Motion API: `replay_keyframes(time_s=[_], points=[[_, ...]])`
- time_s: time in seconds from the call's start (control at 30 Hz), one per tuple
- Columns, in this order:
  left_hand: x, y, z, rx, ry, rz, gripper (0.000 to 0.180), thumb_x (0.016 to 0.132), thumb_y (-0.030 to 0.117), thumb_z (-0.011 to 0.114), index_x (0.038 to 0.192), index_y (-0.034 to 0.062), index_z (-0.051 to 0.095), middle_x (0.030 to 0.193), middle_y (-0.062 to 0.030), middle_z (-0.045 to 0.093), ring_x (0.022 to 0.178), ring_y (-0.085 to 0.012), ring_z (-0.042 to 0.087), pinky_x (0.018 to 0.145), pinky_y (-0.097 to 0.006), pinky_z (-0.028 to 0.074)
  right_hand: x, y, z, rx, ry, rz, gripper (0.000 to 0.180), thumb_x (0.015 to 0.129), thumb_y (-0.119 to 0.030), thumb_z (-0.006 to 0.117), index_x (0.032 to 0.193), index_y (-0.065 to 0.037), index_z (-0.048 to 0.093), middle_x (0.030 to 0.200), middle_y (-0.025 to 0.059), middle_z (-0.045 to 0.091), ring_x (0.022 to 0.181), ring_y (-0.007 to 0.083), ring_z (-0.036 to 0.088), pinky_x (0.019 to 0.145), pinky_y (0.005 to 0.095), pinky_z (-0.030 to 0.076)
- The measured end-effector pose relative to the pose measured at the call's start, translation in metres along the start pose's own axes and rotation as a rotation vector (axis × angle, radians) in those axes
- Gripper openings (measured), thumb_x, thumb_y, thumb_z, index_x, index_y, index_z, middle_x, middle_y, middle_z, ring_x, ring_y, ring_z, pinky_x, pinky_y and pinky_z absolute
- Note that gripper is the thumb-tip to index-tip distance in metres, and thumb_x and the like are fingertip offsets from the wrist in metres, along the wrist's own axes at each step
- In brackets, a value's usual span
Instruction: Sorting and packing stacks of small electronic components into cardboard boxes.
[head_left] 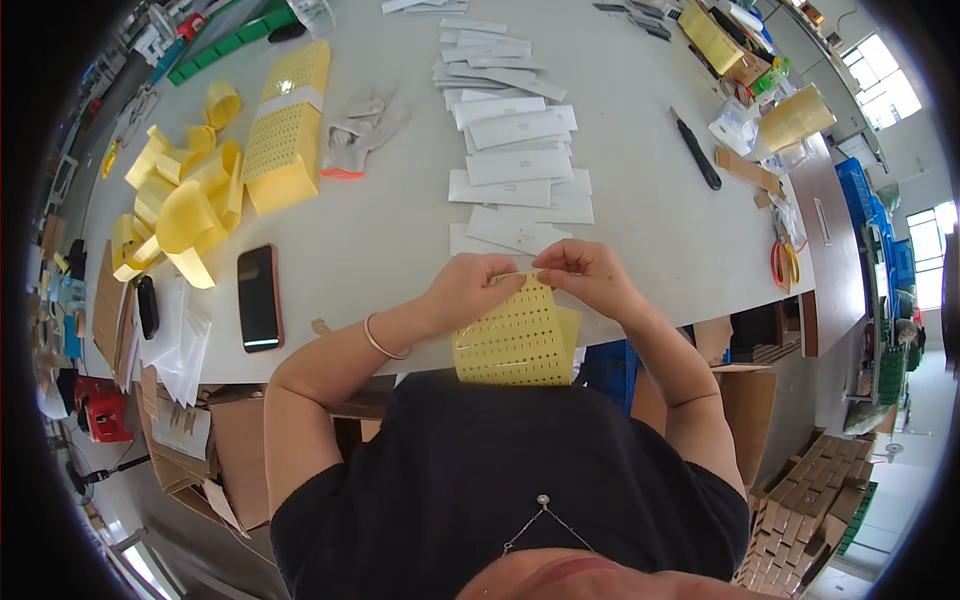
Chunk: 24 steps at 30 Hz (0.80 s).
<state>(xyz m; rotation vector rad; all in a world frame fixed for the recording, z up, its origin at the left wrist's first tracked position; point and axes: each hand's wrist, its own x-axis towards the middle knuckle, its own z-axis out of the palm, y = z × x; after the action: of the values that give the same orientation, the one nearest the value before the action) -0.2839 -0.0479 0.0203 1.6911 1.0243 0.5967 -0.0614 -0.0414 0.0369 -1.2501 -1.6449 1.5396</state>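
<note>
The yellow dotted sticker sheet point(508, 340) hangs over the table's point(640, 235) near edge, against the person's front; the left hand point(468, 290) grips its top edge, and the right hand point(597, 280) appears to pinch the top right corner. Uneven pulling could tear it, and pressing against that edge could crease it. Forward, the white packets point(520, 165) crowd the hands; bare tabletop lies rightward, short of the black-handled knife point(695, 148).

Yellow dotted sheet point(508, 340) partly hidden by left fingers point(508, 284); topmost white slips point(428, 6) cut off above.
</note>
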Motion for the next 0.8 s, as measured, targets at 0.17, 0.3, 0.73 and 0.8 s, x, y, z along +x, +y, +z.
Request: replay_keyframes(time_s=[0.17,0.3,0.73,0.8], points=[[0.0,-0.004,0.007,-0.076,0.031,0.004,0.029,0.091,0.027,0.058,0.089,-0.0006,0.066,0.065,-0.0071,0.062,0.057,-0.011,0.054,0.055,-0.028,0.044,-0.011,0.001,-0.004,-0.435,0.075,-0.153,0.018,0.084,-0.01,0.069,0.1,-0.003,0.069,0.083,0.0058,0.068,0.074,0.015,0.065,0.068,0.029,0.051],[-0.002,-0.012,0.011,-0.11,0.016,-0.016,0.027,0.093,0.024,0.058,0.089,-0.0022,0.066,0.066,-0.0027,0.063,0.059,-0.0051,0.053,0.055,-0.024,0.044,-0.011,0.005,-0.002,-0.656,0.116,-0.467,0.015,0.079,-0.005,0.071,0.094,-0.005,0.07,0.089,0.0093,0.069,0.08,0.0231,0.066,0.071,0.0315,0.053],[-0.004,-0.014,0.011,-0.111,0.003,-0.072,0.025,0.093,0.022,0.057,0.088,-0.002,0.064,0.066,-0.0022,0.061,0.061,-0.0049,0.053,0.056,-0.024,0.044,-0.006,-0.003,0.0,-0.931,0.101,-0.717,0.011,0.079,-0.015,0.071,0.088,-0.009,0.067,0.092,0.0029,0.067,0.082,0.0233,0.062,0.075,0.0358,0.05],[-0.004,-0.015,0.011,-0.108,0.016,-0.056,0.026,0.094,0.022,0.057,0.087,-0.0023,0.063,0.065,-0.0019,0.06,0.06,-0.0041,0.051,0.056,-0.024,0.043,-0.004,-0.005,0.0,-0.876,0.062,-0.723,0.01,0.077,-0.006,0.071,0.086,-0.005,0.066,0.091,0.0058,0.067,0.08,0.0252,0.063,0.074,0.0339,0.051]])
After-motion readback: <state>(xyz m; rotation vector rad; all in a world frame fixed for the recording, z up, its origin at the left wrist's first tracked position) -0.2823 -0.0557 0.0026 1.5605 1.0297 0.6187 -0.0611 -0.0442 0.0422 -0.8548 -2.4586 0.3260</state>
